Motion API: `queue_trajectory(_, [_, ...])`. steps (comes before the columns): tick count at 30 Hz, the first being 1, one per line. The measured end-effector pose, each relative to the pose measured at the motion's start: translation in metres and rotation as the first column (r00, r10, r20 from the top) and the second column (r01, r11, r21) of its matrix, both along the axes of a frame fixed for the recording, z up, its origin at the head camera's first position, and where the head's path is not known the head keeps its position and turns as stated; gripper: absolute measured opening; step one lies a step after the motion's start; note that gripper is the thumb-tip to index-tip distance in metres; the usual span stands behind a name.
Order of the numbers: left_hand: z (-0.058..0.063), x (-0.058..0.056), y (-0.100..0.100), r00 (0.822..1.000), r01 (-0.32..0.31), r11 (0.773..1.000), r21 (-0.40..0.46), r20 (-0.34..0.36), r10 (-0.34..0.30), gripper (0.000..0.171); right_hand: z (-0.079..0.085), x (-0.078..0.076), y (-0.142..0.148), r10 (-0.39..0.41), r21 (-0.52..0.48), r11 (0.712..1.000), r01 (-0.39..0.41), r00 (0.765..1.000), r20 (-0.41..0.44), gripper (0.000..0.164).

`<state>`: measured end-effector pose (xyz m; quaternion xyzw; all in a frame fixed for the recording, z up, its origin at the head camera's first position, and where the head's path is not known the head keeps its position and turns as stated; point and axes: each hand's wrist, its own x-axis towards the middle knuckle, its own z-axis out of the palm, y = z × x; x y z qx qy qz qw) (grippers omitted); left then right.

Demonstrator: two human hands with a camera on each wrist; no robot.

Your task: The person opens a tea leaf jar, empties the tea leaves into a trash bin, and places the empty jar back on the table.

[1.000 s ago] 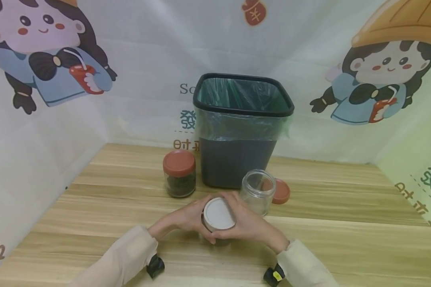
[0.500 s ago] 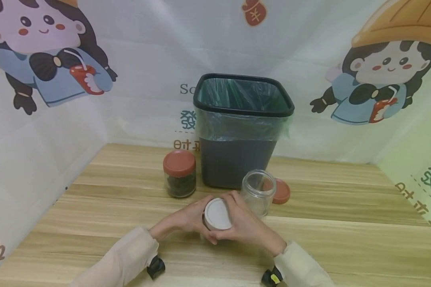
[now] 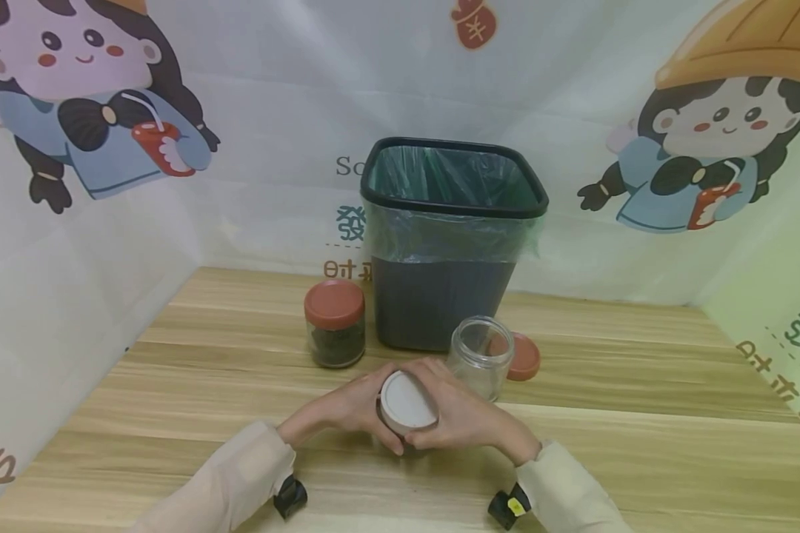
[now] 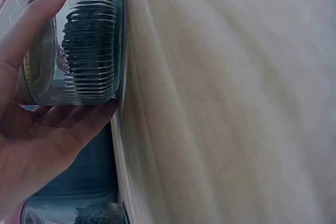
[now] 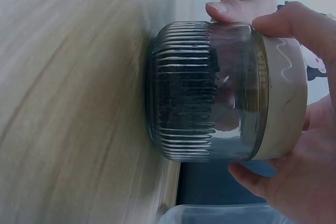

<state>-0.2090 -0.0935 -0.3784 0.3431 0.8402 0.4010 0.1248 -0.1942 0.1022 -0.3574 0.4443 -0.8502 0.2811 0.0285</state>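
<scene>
A ribbed glass jar (image 5: 184, 93) with dark contents in its lower part stands upright on the wooden table, topped by a cream-white lid (image 3: 407, 400). My left hand (image 3: 353, 406) grips the jar's glass body from the left, its thumb and fingers around it in the left wrist view. From the other side my right hand (image 3: 463, 414) holds the lid, thumb at the front and fingers behind. In the head view both hands cover most of the glass.
Behind stands a dark bin (image 3: 440, 303) with a green-tinted liner. A red-lidded jar (image 3: 334, 322) with dark contents is left of it. An uncovered glass jar (image 3: 481, 374) stands near my right hand, with a red lid (image 3: 524, 357) lying beside it. Printed cloth surrounds the table.
My right hand turned slightly around the lid half a second ago and has now turned back. The left hand and the jar have stayed in place.
</scene>
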Motion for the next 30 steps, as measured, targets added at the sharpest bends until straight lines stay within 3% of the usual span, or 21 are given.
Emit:
queue_trajectory(4, [0.001, 0.000, 0.001, 1.000, -0.002, 1.000, -0.004, 0.000, 0.002, 0.091, 0.002, 0.003, 0.001, -0.015, 0.010, 1.000, 0.014, 1.000, 0.022, 0.076])
queue_trajectory(8, [0.002, 0.001, 0.001, 1.000, -0.011, 1.000, -0.010, 0.023, 0.011, 0.091, 0.001, 0.006, 0.000, -0.089, -0.009, 0.996, 0.090, 0.995, 0.044, 0.082])
queue_trajectory(13, [0.003, 0.001, 0.000, 1.000, -0.015, 1.000, -0.025, 0.014, 0.015, 0.086, -0.005, 0.010, -0.006, -0.237, -0.018, 0.972, 0.236, 0.970, -0.047, 0.090])
queue_trajectory(16, [0.003, 0.001, 0.000, 1.000, -0.016, 0.999, -0.029, -0.008, 0.016, 0.083, -0.009, 0.012, -0.009, -0.278, -0.021, 0.960, 0.278, 0.952, -0.125, 0.089])
queue_trajectory(22, [0.002, 0.001, 0.000, 1.000, -0.010, 1.000, -0.016, -0.011, 0.010, 0.083, -0.010, 0.014, -0.011, -0.271, -0.025, 0.962, 0.270, 0.949, -0.163, 0.079])
queue_trajectory(30, [0.001, 0.000, 0.000, 1.000, -0.005, 1.000, -0.005, 0.015, 0.005, 0.087, -0.007, 0.009, -0.007, -0.194, -0.004, 0.981, 0.194, 0.980, -0.042, 0.080])
